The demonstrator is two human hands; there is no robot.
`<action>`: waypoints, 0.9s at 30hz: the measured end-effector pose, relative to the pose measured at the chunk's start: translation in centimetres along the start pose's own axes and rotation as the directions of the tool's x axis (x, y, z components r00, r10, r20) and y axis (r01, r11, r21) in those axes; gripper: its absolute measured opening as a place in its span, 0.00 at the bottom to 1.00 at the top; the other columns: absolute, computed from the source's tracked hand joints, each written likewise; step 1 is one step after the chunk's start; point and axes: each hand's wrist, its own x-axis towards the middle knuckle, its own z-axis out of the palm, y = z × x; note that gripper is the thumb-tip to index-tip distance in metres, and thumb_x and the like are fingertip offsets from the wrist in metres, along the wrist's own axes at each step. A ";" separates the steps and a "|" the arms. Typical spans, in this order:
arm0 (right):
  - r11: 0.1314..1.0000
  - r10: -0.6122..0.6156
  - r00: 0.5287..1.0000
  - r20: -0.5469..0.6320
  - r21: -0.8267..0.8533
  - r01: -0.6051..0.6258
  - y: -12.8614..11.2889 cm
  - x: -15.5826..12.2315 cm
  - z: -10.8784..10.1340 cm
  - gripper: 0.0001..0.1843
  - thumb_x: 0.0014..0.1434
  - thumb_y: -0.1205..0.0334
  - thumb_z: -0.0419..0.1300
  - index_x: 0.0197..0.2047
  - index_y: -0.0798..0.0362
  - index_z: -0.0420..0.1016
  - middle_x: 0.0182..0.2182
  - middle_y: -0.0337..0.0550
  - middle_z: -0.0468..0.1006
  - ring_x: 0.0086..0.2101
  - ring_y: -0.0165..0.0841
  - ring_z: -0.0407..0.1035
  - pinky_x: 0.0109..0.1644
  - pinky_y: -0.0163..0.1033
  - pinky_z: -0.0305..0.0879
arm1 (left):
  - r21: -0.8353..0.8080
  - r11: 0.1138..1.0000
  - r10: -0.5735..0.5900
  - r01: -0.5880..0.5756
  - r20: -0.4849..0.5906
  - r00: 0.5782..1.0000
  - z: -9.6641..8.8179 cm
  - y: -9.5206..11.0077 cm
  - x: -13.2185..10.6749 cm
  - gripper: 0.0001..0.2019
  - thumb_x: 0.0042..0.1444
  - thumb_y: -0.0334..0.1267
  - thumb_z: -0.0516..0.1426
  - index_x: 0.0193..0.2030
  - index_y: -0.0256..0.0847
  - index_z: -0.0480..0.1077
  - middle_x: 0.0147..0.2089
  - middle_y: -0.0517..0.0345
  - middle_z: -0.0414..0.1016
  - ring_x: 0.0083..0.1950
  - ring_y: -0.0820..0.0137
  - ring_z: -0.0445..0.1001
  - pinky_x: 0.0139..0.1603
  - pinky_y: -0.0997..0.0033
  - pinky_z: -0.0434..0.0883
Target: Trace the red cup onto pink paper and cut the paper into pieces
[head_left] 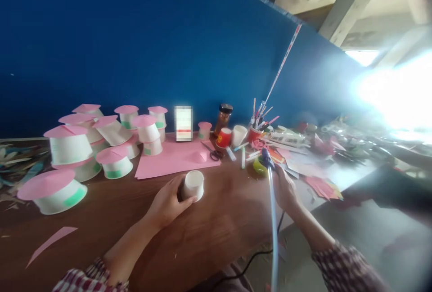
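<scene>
My left hand (168,202) is closed round a small white paper cup (193,185) that stands upside down on the brown table (209,233). My right hand (285,188) grips a glue gun (269,162) with a blue tip and a pale glue stick trailing back toward me; its black cord runs off the table edge. The gun's tip is apart from the cup, to its right. A pink paper sheet (175,159) lies just beyond the cup.
Several white cups with pink paper lids (69,146) crowd the left side. Scissors (212,152), a red cup (224,137), a brown jar (223,117), markers and a pen holder (256,128) lie behind. A blue wall (151,44) backs the table. Paper scraps litter the right.
</scene>
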 end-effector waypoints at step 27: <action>0.913 -0.310 0.823 0.476 -0.092 0.397 -12.8 8.4 6.0 0.12 0.63 0.60 0.52 0.46 0.52 0.72 0.43 0.46 0.76 0.42 0.35 0.70 0.44 0.36 0.62 | -0.068 0.998 -0.017 0.015 -0.036 0.999 0.0 0.0 -0.2 0.28 0.46 0.40 0.61 0.55 0.45 0.62 0.53 0.52 0.70 0.52 0.60 0.70 0.52 0.59 0.68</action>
